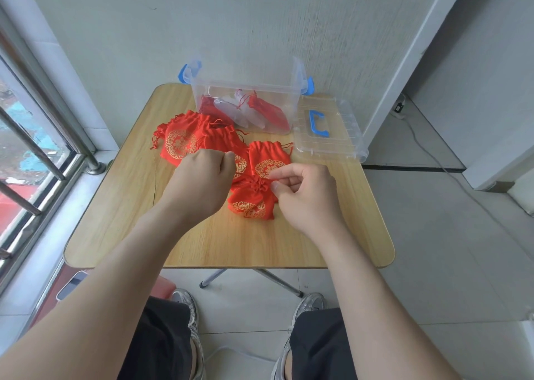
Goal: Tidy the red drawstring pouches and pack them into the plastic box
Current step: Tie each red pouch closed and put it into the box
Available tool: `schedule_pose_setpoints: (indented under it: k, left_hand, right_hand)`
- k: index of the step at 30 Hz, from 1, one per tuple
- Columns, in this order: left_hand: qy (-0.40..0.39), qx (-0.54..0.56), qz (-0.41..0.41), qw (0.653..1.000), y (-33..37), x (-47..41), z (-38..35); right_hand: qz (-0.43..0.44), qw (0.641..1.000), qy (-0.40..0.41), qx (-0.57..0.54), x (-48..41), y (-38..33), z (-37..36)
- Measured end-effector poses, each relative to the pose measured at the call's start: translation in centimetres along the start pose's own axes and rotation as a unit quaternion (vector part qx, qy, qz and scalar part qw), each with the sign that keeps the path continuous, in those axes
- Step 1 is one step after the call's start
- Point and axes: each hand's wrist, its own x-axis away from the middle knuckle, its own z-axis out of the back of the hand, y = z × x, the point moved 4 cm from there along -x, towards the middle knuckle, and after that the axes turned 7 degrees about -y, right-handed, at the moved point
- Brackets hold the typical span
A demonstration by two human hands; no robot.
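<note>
A red drawstring pouch [250, 203] with gold print lies at the table's middle, its neck gathered tight. My right hand [306, 194] pinches at that neck from the right. My left hand [202, 177] is curled in a fist just left of it; its fingers seem to pinch a cord, which I cannot see. Several more red pouches [180, 141] lie in a loose heap behind, one [268, 160] right beside my right hand. The clear plastic box [293, 102] with blue latches stands at the table's far edge and holds red and white pouches.
The box's clear lid [341, 140] with a blue handle lies to the right of the box. The wooden folding table [121, 206] has rounded corners. A window with bars runs along the left. A phone [72, 284] lies on the sill at lower left.
</note>
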Motion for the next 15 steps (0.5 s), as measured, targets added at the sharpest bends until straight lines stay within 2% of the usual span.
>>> schedule_pose_setpoints:
  k: [5, 8, 10, 13, 15]
  left_hand:
    - [0.029, 0.004, 0.004, 1.0, -0.1, -0.2, -0.3]
    - [0.039, 0.029, 0.013, 0.999, -0.8, -0.2, -0.1]
    - [-0.006, 0.069, 0.017, 0.997, -0.7, 0.0, 0.0]
    - [-0.121, 0.162, -0.034, 0.979, 0.7, 0.5, -0.3]
    - [-0.157, 0.197, -0.055, 0.966, 0.9, 0.4, -0.7]
  right_hand:
    - [0.052, 0.997, 0.051, 0.034, -0.1, -0.5, -0.2]
    - [0.053, 0.997, 0.048, -0.005, -0.2, -0.6, -0.4]
    - [0.027, 0.997, 0.039, -0.063, -0.2, -0.6, -0.3]
    - [-0.004, 0.991, 0.049, -0.126, -0.3, -0.3, -0.3]
    - [-0.026, 0.984, 0.052, -0.167, -0.4, 0.0, -0.5]
